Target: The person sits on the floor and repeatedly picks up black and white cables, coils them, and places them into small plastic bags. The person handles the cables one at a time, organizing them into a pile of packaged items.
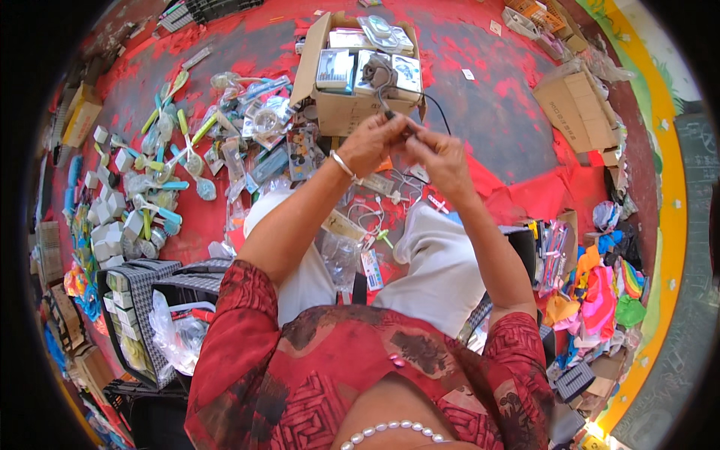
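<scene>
My left hand (pixel 375 142), with a white bangle at its wrist, pinches a dark cable (pixel 385 101) in front of the cardboard box. My right hand (pixel 444 159) is closed close against it, fingertips nearly meeting; it is slightly blurred, and what sits between its fingers is hidden. The cable leads up to a grey-brown coiled bundle (pixel 378 73) lying on the boxes. A thin black cord (pixel 441 109) curves out to the right of the hands. The open cardboard box (pixel 352 112) holds several small packaged boxes and a clear blister pack (pixel 380 31).
On the left lie piles of long-handled brushes (pixel 191 161) and small white boxes (pixel 109 206). White cables (pixel 373 212) and plastic packaging (pixel 339 255) lie between my legs. Colourful fabric or balloons (pixel 598 292) heap at the right. A flattened carton (pixel 574 112) leans farther back.
</scene>
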A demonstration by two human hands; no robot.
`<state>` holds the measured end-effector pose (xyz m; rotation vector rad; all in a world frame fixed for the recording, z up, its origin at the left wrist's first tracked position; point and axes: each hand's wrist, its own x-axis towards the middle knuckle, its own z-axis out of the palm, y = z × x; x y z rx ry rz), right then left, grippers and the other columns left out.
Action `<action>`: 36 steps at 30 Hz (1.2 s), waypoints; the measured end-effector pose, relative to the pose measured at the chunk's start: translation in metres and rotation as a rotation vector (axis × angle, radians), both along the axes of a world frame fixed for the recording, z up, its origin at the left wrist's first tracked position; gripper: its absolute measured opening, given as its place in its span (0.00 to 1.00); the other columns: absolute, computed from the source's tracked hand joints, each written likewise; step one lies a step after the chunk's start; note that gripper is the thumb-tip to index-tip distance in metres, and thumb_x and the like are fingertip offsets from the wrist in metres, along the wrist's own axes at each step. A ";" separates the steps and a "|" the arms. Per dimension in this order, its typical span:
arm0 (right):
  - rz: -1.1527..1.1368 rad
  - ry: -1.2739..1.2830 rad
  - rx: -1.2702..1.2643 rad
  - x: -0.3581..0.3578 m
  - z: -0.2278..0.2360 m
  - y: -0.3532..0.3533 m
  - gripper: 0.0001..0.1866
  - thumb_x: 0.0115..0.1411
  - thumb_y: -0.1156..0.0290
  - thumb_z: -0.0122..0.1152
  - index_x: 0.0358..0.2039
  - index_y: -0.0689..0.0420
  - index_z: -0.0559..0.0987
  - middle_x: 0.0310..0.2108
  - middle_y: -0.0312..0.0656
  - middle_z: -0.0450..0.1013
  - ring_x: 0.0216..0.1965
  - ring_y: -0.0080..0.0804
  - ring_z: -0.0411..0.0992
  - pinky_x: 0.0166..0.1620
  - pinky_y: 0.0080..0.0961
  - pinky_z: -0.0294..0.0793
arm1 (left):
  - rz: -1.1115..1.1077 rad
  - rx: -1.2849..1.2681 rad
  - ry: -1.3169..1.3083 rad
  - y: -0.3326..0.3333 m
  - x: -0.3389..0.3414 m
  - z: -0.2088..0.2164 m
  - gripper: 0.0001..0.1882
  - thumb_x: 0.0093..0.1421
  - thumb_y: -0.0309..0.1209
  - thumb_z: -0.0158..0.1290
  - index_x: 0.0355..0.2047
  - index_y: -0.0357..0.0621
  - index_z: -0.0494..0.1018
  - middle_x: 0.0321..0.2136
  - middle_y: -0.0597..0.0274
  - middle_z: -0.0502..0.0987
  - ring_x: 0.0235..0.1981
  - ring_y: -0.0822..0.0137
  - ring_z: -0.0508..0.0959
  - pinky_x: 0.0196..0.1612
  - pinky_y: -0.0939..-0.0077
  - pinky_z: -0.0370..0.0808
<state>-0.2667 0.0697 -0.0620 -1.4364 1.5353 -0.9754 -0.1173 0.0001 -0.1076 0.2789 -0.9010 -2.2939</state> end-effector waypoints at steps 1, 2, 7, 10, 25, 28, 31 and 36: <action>-0.060 -0.106 -0.007 0.004 0.004 -0.001 0.11 0.55 0.68 0.52 0.23 0.62 0.76 0.18 0.35 0.72 0.19 0.17 0.67 0.24 0.17 0.65 | -0.022 0.051 -0.002 0.000 0.009 0.000 0.16 0.62 0.36 0.42 0.42 0.35 0.66 0.37 0.56 0.74 0.38 0.67 0.75 0.42 0.75 0.74; -0.113 -0.213 -0.024 0.006 0.007 -0.007 0.11 0.56 0.68 0.52 0.23 0.61 0.76 0.18 0.36 0.72 0.19 0.19 0.68 0.25 0.17 0.66 | 0.115 0.118 -0.053 0.001 0.014 0.000 0.14 0.62 0.36 0.42 0.37 0.36 0.67 0.31 0.56 0.75 0.33 0.66 0.77 0.38 0.74 0.76; -0.442 -0.582 -0.223 -0.022 0.001 -0.026 0.10 0.58 0.66 0.52 0.27 0.59 0.74 0.18 0.39 0.71 0.20 0.25 0.69 0.28 0.21 0.69 | 0.280 0.139 -0.260 -0.011 0.034 0.001 0.11 0.62 0.35 0.44 0.34 0.38 0.67 0.23 0.61 0.73 0.28 0.67 0.76 0.36 0.75 0.75; -0.592 -0.902 -0.291 -0.057 -0.016 -0.031 0.10 0.59 0.65 0.50 0.30 0.59 0.72 0.17 0.39 0.69 0.19 0.27 0.68 0.28 0.23 0.70 | 0.489 0.236 -0.258 -0.027 0.036 -0.001 0.09 0.61 0.32 0.45 0.34 0.38 0.66 0.16 0.66 0.67 0.22 0.70 0.72 0.30 0.78 0.72; -0.723 0.087 -0.115 -0.179 -0.040 0.004 0.11 0.52 0.66 0.50 0.28 0.60 0.77 0.15 0.38 0.70 0.17 0.27 0.66 0.22 0.23 0.62 | 0.793 -0.036 -0.615 -0.059 0.030 -0.012 0.11 0.61 0.34 0.43 0.31 0.37 0.69 0.10 0.73 0.57 0.10 0.80 0.54 0.12 0.85 0.48; -0.603 0.344 -0.159 -0.166 -0.051 -0.001 0.13 0.48 0.69 0.51 0.33 0.58 0.78 0.24 0.44 0.74 0.28 0.38 0.72 0.34 0.27 0.68 | 0.508 0.092 -0.357 -0.048 0.016 -0.015 0.12 0.62 0.35 0.42 0.30 0.39 0.68 0.10 0.74 0.55 0.09 0.80 0.51 0.12 0.85 0.46; -0.515 0.616 -0.142 -0.150 -0.055 -0.003 0.15 0.47 0.70 0.51 0.36 0.58 0.77 0.31 0.47 0.75 0.35 0.43 0.72 0.39 0.28 0.70 | 0.327 0.163 -0.217 -0.033 -0.004 -0.016 0.13 0.63 0.37 0.40 0.31 0.41 0.67 0.10 0.75 0.55 0.09 0.79 0.49 0.12 0.85 0.45; -0.152 0.562 -0.224 -0.088 -0.048 -0.023 0.16 0.55 0.65 0.50 0.41 0.61 0.74 0.33 0.43 0.74 0.37 0.29 0.72 0.44 0.24 0.68 | 0.173 0.249 -0.031 -0.021 -0.026 -0.023 0.12 0.64 0.37 0.39 0.32 0.40 0.64 0.17 0.69 0.60 0.17 0.75 0.59 0.21 0.83 0.58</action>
